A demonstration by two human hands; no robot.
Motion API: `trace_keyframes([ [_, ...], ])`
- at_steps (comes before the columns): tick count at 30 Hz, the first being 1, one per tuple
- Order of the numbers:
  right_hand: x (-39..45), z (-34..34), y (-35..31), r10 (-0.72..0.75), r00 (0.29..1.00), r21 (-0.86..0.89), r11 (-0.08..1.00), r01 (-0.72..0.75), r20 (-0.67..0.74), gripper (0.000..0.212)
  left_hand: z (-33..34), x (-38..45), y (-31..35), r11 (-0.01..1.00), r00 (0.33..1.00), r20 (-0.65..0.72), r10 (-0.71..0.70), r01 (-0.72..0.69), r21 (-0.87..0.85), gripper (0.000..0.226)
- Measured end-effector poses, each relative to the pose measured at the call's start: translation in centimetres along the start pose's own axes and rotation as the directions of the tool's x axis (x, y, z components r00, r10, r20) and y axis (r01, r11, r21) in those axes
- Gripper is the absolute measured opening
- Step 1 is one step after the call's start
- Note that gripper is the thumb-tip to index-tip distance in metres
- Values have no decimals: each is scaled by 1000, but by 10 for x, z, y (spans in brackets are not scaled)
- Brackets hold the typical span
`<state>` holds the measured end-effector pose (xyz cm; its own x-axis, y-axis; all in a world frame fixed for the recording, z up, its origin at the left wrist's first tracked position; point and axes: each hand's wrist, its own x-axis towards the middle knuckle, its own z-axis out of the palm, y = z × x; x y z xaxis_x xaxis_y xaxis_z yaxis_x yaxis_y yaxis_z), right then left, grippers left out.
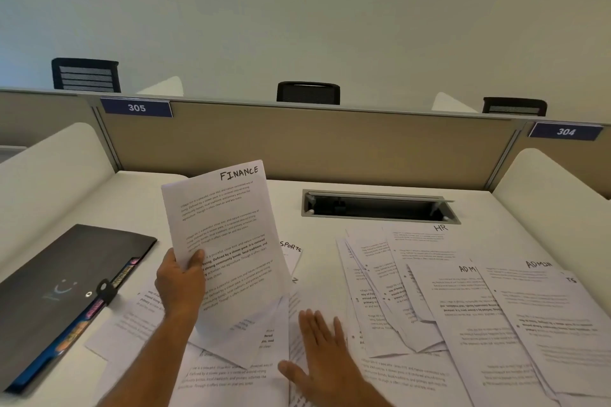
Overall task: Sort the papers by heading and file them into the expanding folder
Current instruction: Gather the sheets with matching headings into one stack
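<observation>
Sorting stage, early: left hand (180, 287) pinches the Finance sheet (224, 241); right hand (322, 350) flat on loose papers (463, 307); folder (66, 290) by the desk's left edge, closed.

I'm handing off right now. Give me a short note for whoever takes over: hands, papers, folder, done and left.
Left hand holds the FINANCE sheet up off the desk.
Right hand lies flat and open on the loose papers.
Expanding folder lies at the left, flap down.
Done: no filed sheets visible.
Left: sort the HR, ADMIN and SPORTS sheets spread over the desk, then file everything.
</observation>
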<state>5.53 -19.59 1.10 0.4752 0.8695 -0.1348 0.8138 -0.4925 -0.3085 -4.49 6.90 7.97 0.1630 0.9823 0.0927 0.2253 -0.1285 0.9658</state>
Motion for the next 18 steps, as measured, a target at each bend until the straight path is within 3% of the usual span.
trace_keyframes([
  [2, -2, 0, -4, -57, 991, -78, 996, 48, -123, 104, 0, 0, 1, 1000, 1000, 10, -8, 8, -4, 13],
  [3, -5, -2, -8, 18, 992, -126, 991, -34, -126, 102, 0, 0, 2, 1000, 1000, 13, -13, 13, -5, 13],
  [6, -10, -4, -18, 345, 931, -30, 936, -350, -117, 115, 1, 0, 4, 1000, 1000, 4, -11, 11, -4, 12],
  [7, -12, -3, -18, 374, 922, -16, 926, -378, -101, 121, 1, 0, 3, 1000, 1000, 0, -7, 7, -4, 12],
  [10, -12, -2, -15, 222, 968, -41, 973, -228, -120, 129, 2, -2, 3, 1000, 1000, 5, -2, 2, -7, 12],
  [14, -10, -4, -11, -59, 997, 130, 990, 51, 53, 109, 4, -2, 2, 1000, 1000, 15, -2, 2, -3, 13],
  [16, -13, -5, -13, -72, 997, 83, 994, 73, -16, 104, 5, -1, 2, 1000, 1000, 18, -3, 3, -6, 13],
  [17, -15, -2, -15, -23, 993, 4, 1000, 23, -118, 105, 6, -1, 2, 1000, 1000, 18, -2, 3, -5, 13],
  [18, -16, -5, -20, 79, 989, -15, 997, -81, -128, 109, 6, -1, 2, 1000, 1000, 17, -2, 2, -4, 13],
])
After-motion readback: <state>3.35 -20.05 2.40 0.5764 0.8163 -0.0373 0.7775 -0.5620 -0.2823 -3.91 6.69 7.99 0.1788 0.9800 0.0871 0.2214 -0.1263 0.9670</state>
